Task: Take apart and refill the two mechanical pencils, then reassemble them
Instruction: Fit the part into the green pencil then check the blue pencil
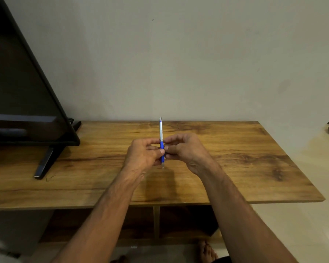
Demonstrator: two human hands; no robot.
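Reaching out over the near edge, two bare arms stretch forward above the desk (pixel 254 168). It is a flat wooden top with brown, wavy grain and dark knots. Under its front edge sit dark open shelves, and bare toes show on the pale, shiny floor tiles below.

Both hands meet above the middle of the desk. The left hand (pixel 142 154) pinches the mechanical pencil (pixel 161 141) with its thumb and fingers closed on the blue rubbery part. The right hand (pixel 184 149) also has its fingertips closed on that same blue part from the other side. The pencil is thin and round. It stands nearly upright in the air, its small metal tip pointing down and its smooth silver upper half rising above the fingers. A second pencil is not in view.

Farther back on the left stands a black flat screen (pixel 27 92) on a slim, shiny foot. Behind everything is a plain, smooth, pale wall.
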